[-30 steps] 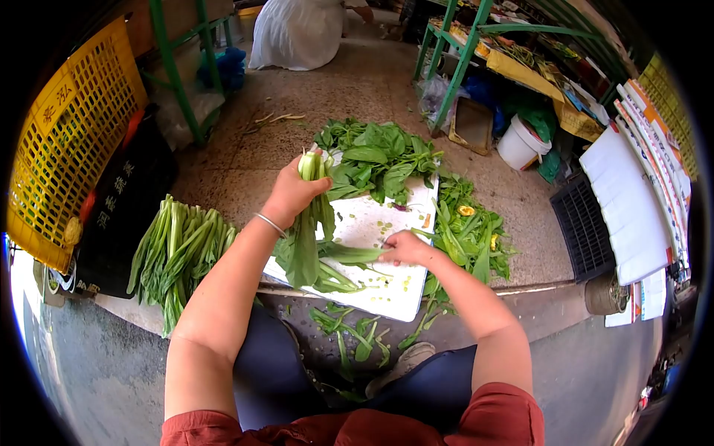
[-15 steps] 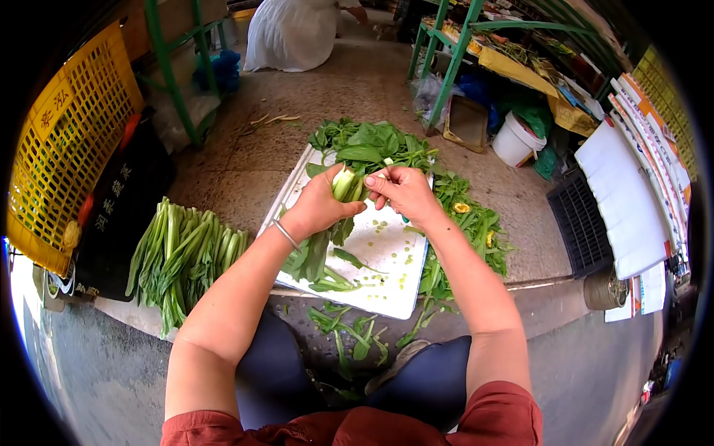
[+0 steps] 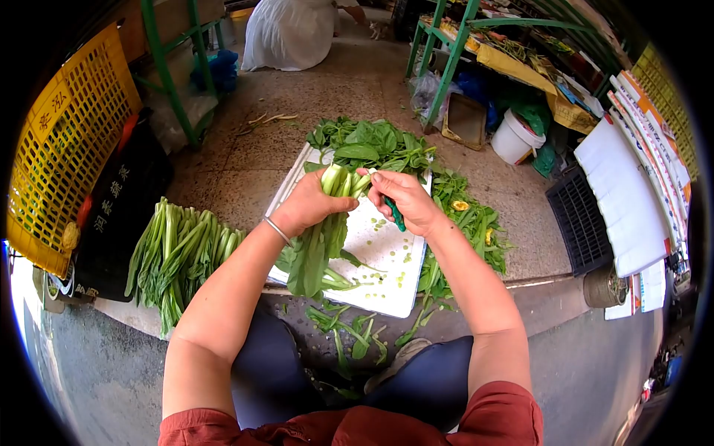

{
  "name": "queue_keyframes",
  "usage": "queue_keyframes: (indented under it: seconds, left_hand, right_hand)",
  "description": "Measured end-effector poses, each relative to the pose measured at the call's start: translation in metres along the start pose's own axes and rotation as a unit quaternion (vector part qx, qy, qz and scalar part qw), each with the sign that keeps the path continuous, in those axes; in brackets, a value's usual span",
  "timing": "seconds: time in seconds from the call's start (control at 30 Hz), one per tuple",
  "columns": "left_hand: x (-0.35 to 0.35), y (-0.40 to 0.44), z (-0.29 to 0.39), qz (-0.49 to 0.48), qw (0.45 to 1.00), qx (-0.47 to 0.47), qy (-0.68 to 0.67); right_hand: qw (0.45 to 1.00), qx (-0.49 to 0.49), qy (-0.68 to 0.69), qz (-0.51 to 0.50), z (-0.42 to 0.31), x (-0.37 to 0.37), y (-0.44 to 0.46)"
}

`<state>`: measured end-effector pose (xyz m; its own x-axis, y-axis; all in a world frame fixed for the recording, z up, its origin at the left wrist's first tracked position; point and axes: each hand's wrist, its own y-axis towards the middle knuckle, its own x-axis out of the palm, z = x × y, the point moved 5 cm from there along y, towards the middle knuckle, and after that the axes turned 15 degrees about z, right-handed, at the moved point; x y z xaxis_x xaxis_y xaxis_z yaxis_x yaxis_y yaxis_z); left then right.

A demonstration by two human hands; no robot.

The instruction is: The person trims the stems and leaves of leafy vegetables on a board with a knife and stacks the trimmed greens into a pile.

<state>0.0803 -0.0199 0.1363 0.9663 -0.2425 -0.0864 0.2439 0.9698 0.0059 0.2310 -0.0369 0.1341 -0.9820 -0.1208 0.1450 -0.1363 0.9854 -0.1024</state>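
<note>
My left hand (image 3: 309,202) is closed round a small bunch of leafy green stalks (image 3: 321,249), cut ends up and leaves hanging down. Close beside it, my right hand (image 3: 407,199) grips a small green-handled knife (image 3: 394,214); its blade is hidden by the fingers. The right thumb and forefinger are at the pale end of one stalk. Below both hands lies a white foam board (image 3: 390,293), dotted with small green slices and bearing some loose stalks. A heap of leafy greens (image 3: 364,145) covers its far end.
More loose greens (image 3: 465,215) lie along the board's right side. At left a stack of stalks (image 3: 182,253) rests near a black crate (image 3: 111,201) and yellow crate (image 3: 82,97). A white bucket (image 3: 517,139), black crate (image 3: 580,219) and foam sheets (image 3: 621,201) stand right.
The bunch in my left hand has turned more upright, its leaves now hanging over the board's left edge. My right hand has rotated, bringing the green handle into clearer view.
</note>
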Motion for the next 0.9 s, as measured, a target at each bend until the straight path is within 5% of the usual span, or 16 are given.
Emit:
queue_keyframes:
  seconds: [0.43,0.5,0.57,0.6,0.63,0.7,0.83,0.9]
  left_hand:
    - [0.0,-0.002,-0.005,-0.052,0.994,-0.067,-0.069]
    - [-0.004,-0.001,-0.005,-0.041,0.992,-0.087,-0.082]
    - [-0.011,0.002,-0.008,-0.006,0.995,-0.074,-0.061]
    - [-0.016,0.004,-0.009,0.028,0.997,-0.061,-0.038]
    - [-0.018,0.006,-0.012,0.029,0.997,-0.061,-0.038]
    - [-0.028,0.009,-0.016,0.095,0.995,-0.045,0.001]
    - [-0.037,0.009,-0.014,0.156,0.987,-0.044,0.014]
    - [-0.041,0.013,-0.019,0.173,0.983,-0.049,0.023]
  right_hand:
    - [0.999,0.03,-0.008,-0.024,0.014,-0.014,0.005]
    - [0.997,0.053,0.012,0.046,0.029,-0.034,0.014]
    - [0.995,0.057,-0.046,0.071,0.049,-0.055,0.023]
    - [0.949,0.083,-0.279,0.118,0.063,-0.066,0.021]
    - [0.848,0.103,-0.496,0.159,0.073,-0.079,0.019]
    - [0.822,0.173,-0.54,0.054,0.117,-0.082,0.012]
    - [0.864,0.104,-0.493,-0.006,0.157,-0.034,-0.009]
    - [0.816,-0.012,-0.577,-0.039,0.169,-0.009,-0.016]
